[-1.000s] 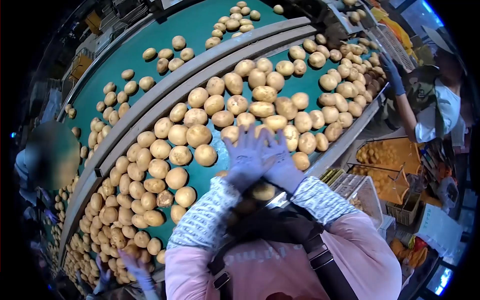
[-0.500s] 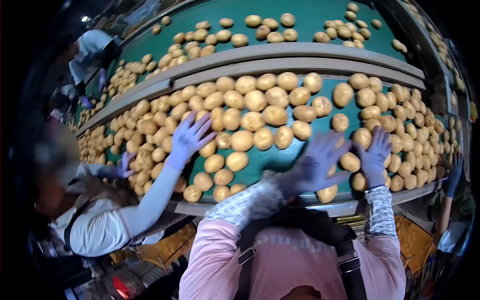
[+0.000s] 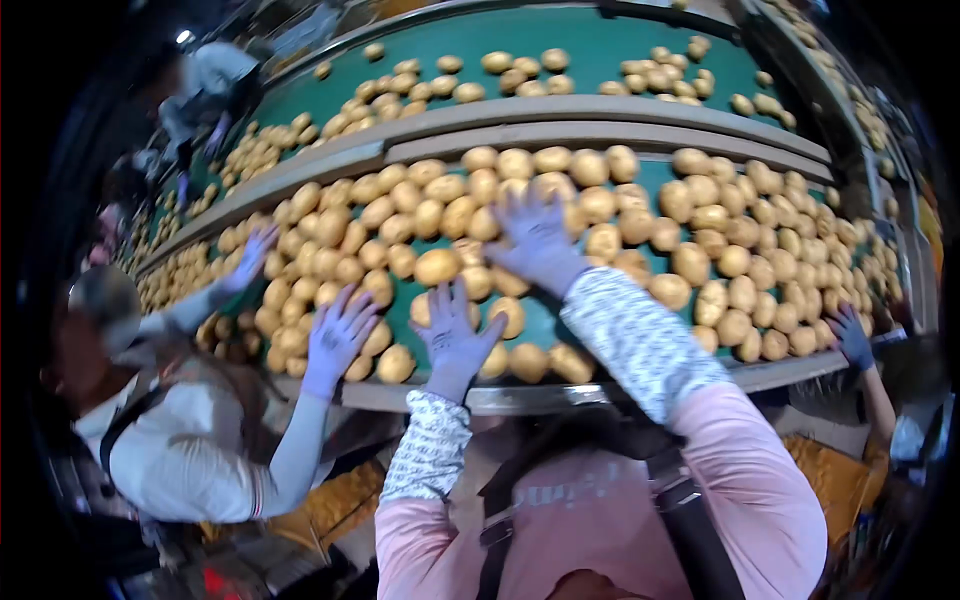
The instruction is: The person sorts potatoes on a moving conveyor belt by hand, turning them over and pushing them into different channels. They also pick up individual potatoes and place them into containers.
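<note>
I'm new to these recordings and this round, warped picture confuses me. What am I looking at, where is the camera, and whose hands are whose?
The camera sits on a person's head and looks down, so the lens bends everything into a circle. The pink sleeves at the bottom are that person's own arms. Their gloved left hand lies spread over potatoes near the belt's front edge; their right hand reaches further in, fingers spread over other potatoes. Neither hand visibly grips one. The green belt is crowded with potatoes, and a second belt runs behind a grey divider. A co-worker's hand rests on the potatoes to the left, and another gloved hand shows at the right edge.
</note>
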The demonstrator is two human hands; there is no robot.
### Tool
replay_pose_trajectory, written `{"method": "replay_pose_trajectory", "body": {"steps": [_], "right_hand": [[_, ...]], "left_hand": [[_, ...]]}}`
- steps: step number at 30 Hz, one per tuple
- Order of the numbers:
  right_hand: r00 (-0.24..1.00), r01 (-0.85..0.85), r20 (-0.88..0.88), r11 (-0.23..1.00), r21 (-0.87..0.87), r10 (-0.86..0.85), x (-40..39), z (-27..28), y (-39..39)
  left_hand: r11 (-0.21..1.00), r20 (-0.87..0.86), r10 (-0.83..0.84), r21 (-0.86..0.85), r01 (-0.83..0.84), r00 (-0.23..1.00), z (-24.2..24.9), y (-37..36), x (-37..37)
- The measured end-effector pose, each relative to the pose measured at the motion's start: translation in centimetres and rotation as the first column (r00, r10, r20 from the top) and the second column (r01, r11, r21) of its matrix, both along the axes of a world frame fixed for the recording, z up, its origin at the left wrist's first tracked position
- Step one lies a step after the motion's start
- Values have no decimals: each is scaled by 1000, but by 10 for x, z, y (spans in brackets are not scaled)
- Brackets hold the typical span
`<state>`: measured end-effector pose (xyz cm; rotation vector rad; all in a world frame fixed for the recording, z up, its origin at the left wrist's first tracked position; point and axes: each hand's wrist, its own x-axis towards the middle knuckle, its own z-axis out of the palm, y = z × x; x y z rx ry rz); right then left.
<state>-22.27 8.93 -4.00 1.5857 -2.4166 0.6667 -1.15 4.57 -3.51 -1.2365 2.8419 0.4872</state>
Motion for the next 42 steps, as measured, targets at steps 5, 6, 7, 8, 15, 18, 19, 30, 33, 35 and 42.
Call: {"method": "replay_pose_trajectory", "body": {"steps": [5, 6, 7, 8, 15, 18, 19, 30, 33, 35, 42], "right_hand": [[997, -71, 32, 997, -18, 71, -17, -3, 113], [995, -73, 67, 996, -49, 76, -24, 9, 144], [989, -10, 147, 999, -35, 15, -29, 17, 178], [986, 49, 154, 998, 48, -56, -39, 17, 205], [828, 474, 144, 814, 337, -542, -95, 28, 399], [744, 628, 55, 725, 283, -666, -121, -4, 435], [709, 663, 58, 693, 282, -702, -135, -9, 443], [518, 777, -85, 426, 464, -851, -302, -39, 604], [389, 867, -117, 320, 382, -914, -374, -85, 676], [483, 804, -261, 306, 510, -836, -400, -89, 698], [641, 630, -71, 471, 618, -764, -562, -167, 841]], "left_hand": [[947, 66, -292, -119, 299, 954, 14, 60, -59], [906, 76, -402, -113, 409, 912, 16, 75, -75], [872, -95, -489, -74, 484, 867, 9, 92, -92], [817, -29, -570, -125, 562, 821, 8, 110, -112], [457, -167, -882, -76, 886, 440, 1, 204, -238], [437, -87, -899, -141, 888, 429, -8, 239, -297], [397, -151, -915, -167, 902, 374, -14, 253, -316], [226, -207, -960, -161, 961, 191, -37, 413, -492], [293, -307, -922, -157, 943, 235, -75, 487, -538], [379, -447, -853, -178, 908, 269, -81, 521, -561], [343, -600, -676, 257, 903, 428, -21, 426, -510]]}}
